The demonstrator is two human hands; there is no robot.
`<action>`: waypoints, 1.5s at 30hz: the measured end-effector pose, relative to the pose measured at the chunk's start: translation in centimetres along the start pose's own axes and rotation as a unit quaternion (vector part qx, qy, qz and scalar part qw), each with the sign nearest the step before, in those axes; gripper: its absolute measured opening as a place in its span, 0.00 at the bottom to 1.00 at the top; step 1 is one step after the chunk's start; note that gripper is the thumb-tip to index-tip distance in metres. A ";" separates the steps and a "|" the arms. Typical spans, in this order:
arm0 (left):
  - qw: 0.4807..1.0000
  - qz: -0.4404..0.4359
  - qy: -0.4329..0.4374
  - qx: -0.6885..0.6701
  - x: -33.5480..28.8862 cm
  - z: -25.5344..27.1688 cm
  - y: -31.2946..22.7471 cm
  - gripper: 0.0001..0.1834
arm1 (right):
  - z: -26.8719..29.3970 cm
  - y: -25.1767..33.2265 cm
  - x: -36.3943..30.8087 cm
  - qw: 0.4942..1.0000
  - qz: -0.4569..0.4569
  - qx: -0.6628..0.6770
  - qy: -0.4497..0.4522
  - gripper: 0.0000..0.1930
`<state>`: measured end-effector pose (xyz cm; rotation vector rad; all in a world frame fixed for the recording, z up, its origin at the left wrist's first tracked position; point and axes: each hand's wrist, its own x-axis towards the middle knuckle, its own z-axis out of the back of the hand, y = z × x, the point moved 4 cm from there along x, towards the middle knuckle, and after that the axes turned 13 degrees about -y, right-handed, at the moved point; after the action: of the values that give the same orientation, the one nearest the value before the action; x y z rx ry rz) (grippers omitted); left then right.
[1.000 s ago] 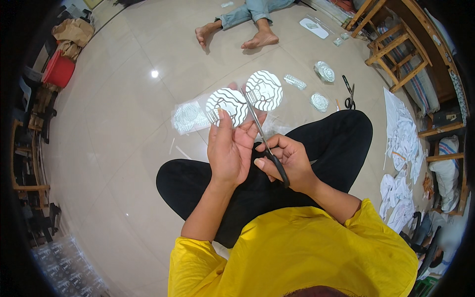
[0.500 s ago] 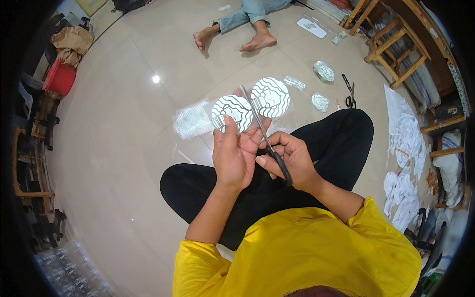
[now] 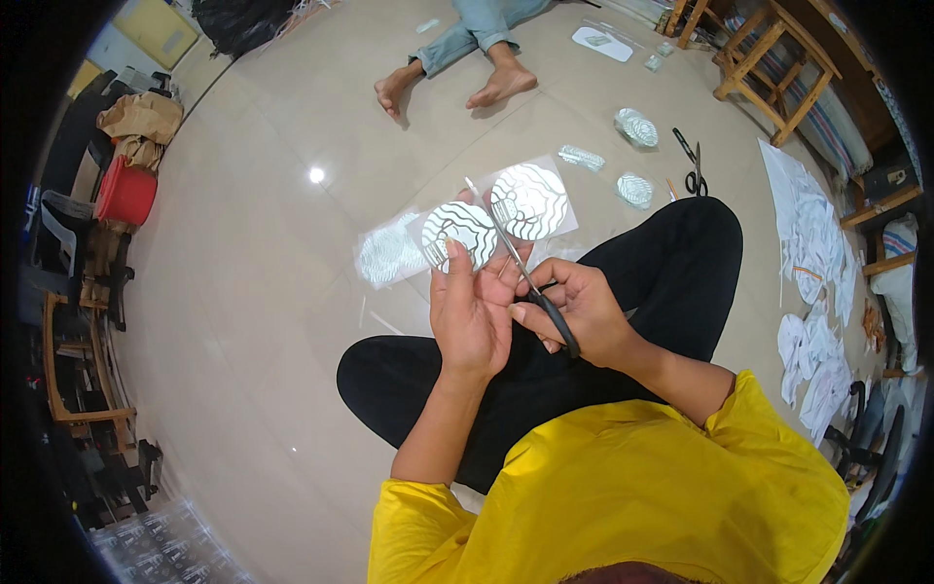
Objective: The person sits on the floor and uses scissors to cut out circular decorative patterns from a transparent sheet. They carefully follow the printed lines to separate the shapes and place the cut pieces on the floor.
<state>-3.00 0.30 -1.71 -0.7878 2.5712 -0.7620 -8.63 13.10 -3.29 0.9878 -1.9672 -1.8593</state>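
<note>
My left hand (image 3: 474,316) pinches a clear film sheet bearing two round silver-and-white wavy-patterned stickers, its thumb on the left sticker (image 3: 467,226). The right sticker (image 3: 528,202) sits just beyond the blades. In my right hand (image 3: 589,310) is a pair of scissors (image 3: 553,313) with black handles, its fingers wrapped round them. The blades run between the two round stickers, across the film; whether the film there is cut through I cannot tell. On the floor just left of my left hand lies a stack of similar stickers (image 3: 389,253) in clear film.
Sticker piles (image 3: 636,127) and a second pair of scissors (image 3: 696,182) lie on the floor beyond my right knee. Another person's bare feet (image 3: 501,86) are ahead. White scraps (image 3: 812,253) and a wooden stool (image 3: 778,73) stand right; a red container (image 3: 126,192) is left.
The whole view has shifted a little. The right sticker's piece of film looks slightly turned against the left one. Both hands keep their grips, with the scissors still between the stickers.
</note>
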 end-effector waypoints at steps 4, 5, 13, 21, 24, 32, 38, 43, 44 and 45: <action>0.998 0.025 -0.063 -0.017 0.6 1.3 0.5 0.28 | 0.4 -0.1 -0.5 0.999 0.027 -0.015 -0.005 0.13; 0.996 0.027 -0.078 -0.022 0.9 1.9 0.6 0.27 | 0.5 0.0 -0.9 0.999 0.048 -0.019 -0.011 0.14; 0.999 0.010 -0.034 -0.020 0.4 0.0 0.9 0.24 | 3.5 4.0 0.3 0.929 0.288 0.002 -0.230 0.22; 1.000 0.001 -0.004 0.031 -1.0 -1.4 3.1 0.27 | 3.9 4.7 1.2 0.951 0.243 0.046 -0.188 0.21; 0.991 -0.011 0.041 0.129 -1.2 -1.4 3.5 0.26 | 4.8 4.3 1.3 0.959 0.192 0.078 -0.196 0.19; 0.934 0.032 0.104 0.341 -2.5 -0.3 6.3 0.26 | 5.5 3.4 0.4 0.967 0.128 0.134 -0.176 0.19; 0.966 0.078 0.054 0.241 -3.4 -2.6 6.2 0.24 | 7.1 2.8 0.6 0.955 0.175 0.130 -0.202 0.21; 0.945 0.021 0.013 0.325 -1.9 -3.6 6.8 0.22 | 8.1 2.2 1.2 0.947 0.197 0.119 -0.223 0.20; 0.943 0.007 0.014 0.332 -1.6 -3.6 7.2 0.22 | 8.1 2.2 1.3 0.944 0.197 0.131 -0.230 0.20; 0.947 0.001 0.004 0.321 -1.3 -3.6 8.0 0.22 | 8.4 2.2 1.5 0.941 0.187 0.155 -0.234 0.20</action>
<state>-6.87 8.10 -3.31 -0.5598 2.1065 -1.4880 -15.47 18.57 -2.81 0.1964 -2.5584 -1.7021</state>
